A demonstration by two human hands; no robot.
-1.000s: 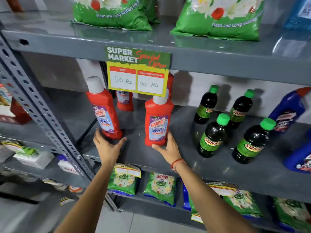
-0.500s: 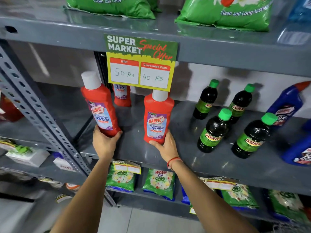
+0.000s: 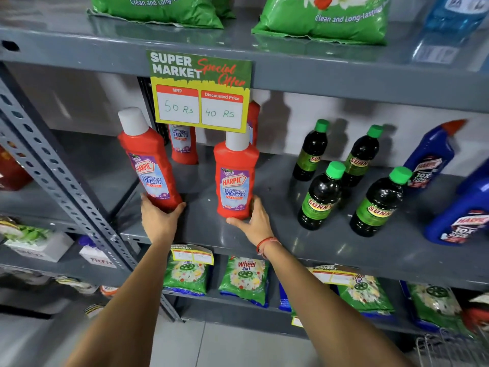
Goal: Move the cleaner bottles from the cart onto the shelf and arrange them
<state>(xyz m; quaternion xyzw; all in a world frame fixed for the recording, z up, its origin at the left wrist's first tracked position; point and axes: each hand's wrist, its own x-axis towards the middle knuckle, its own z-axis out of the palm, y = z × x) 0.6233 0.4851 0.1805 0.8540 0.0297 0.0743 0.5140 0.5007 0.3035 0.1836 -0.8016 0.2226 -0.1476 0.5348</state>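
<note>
Centre frame: left hand (image 3: 158, 221) clamps the base of a tilted red bottle (image 3: 149, 162); right hand (image 3: 254, 221) cups the base of an upright red bottle (image 3: 236, 178). Both sit on the shelf (image 3: 344, 245), held low, probably to slide and align labels forward.

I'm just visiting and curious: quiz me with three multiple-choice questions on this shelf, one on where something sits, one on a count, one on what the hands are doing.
1. Where is the price sign?
A. On the floor
B. On the shelf edge above the red bottles
C. On a green bag

2. How many green-capped dark bottles stand on the shelf?
A. Two
B. Four
C. Six

3. What is the left hand doing?
A. Gripping the base of a tilted red bottle
B. Hanging free
C. Holding a bag

Answers: 1 B, it hangs from the upper shelf edge. 2 B, four green caps show. 3 A, its fingers wrap the leaning bottle's base.
</note>
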